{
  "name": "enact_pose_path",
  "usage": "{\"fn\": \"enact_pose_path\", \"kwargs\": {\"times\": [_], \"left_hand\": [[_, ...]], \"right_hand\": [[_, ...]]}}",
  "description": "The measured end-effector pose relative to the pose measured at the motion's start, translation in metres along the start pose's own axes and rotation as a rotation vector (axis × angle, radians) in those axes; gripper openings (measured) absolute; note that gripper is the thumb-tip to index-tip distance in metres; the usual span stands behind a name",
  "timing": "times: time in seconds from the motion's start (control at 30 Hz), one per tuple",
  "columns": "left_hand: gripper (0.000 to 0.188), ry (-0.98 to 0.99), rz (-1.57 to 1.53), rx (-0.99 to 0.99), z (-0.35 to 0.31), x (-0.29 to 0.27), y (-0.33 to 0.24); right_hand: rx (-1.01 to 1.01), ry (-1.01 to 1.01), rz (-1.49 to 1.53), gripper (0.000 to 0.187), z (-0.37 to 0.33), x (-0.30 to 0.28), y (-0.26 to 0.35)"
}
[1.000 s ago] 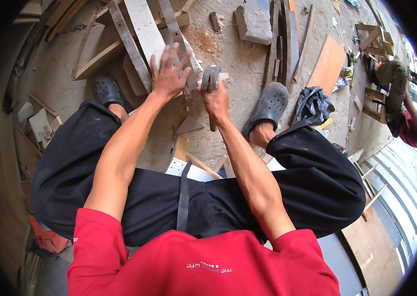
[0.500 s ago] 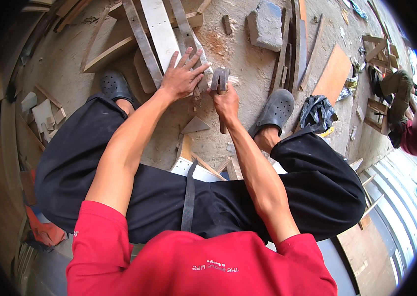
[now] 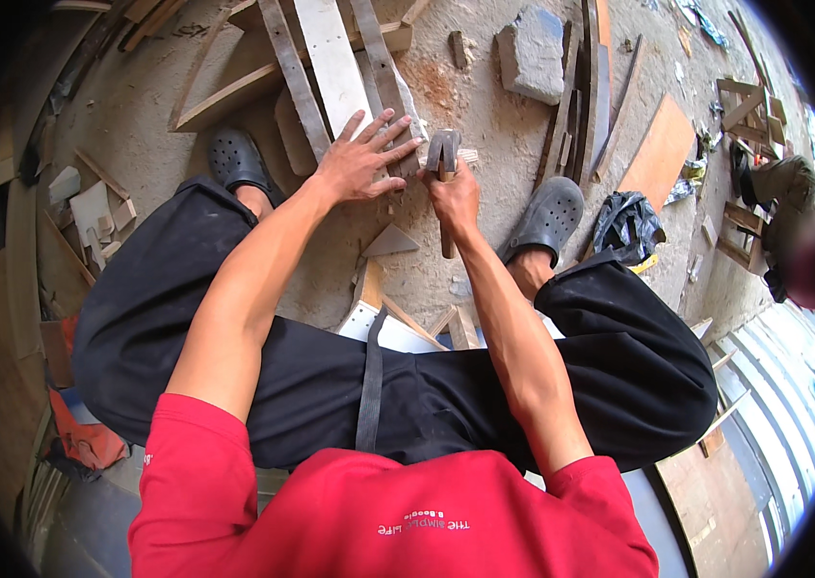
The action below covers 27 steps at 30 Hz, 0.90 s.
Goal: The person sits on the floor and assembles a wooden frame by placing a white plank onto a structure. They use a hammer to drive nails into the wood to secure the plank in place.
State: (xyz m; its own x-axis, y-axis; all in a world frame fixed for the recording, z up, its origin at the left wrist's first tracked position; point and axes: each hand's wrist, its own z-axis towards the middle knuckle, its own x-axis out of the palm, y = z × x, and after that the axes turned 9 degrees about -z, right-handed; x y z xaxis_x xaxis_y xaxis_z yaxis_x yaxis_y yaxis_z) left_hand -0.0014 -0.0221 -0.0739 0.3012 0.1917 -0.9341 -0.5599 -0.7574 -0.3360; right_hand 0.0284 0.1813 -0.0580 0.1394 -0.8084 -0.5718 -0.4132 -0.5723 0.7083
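My left hand lies with spread fingers across the near ends of a white board and a grey wooden slat. Another grey slat runs along the board's left side. Just right of these ends, my right hand is wrapped round the handle of a claw hammer. The hammer's metal head points away from me above my fist, and the wooden handle's end sticks out below. Its head is apart from the slats.
A concrete block stands ahead on the right, beside long dark planks. A plywood piece and a black plastic bag lie farther right. Wood offcuts lie between my feet. Another person is at the far right.
The view has shifted slightly, so the things sit a little lower and farther right. My left hand still presses on the board and slat; my right hand keeps the hammer beside them.
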Motion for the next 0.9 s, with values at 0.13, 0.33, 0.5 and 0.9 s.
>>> {"fn": "enact_pose_path", "kwargs": {"times": [0.13,0.33,0.5,0.9], "left_hand": [[0.054,-0.042,0.044,0.018,0.001,0.004,0.003],[0.045,-0.129,-0.005,0.013,0.000,0.015,0.006],[0.044,-0.195,0.041,0.007,0.001,0.014,0.003],[0.039,-0.216,-0.034,-0.010,0.001,0.012,0.003]], "right_hand": [[0.008,-0.006,0.010,0.033,-0.001,0.000,0.001],[0.066,0.020,-0.028,0.032,-0.001,0.002,0.003],[0.079,0.001,-0.054,0.031,-0.002,0.005,0.001],[0.132,0.082,0.077,0.028,-0.020,0.001,0.006]]}}
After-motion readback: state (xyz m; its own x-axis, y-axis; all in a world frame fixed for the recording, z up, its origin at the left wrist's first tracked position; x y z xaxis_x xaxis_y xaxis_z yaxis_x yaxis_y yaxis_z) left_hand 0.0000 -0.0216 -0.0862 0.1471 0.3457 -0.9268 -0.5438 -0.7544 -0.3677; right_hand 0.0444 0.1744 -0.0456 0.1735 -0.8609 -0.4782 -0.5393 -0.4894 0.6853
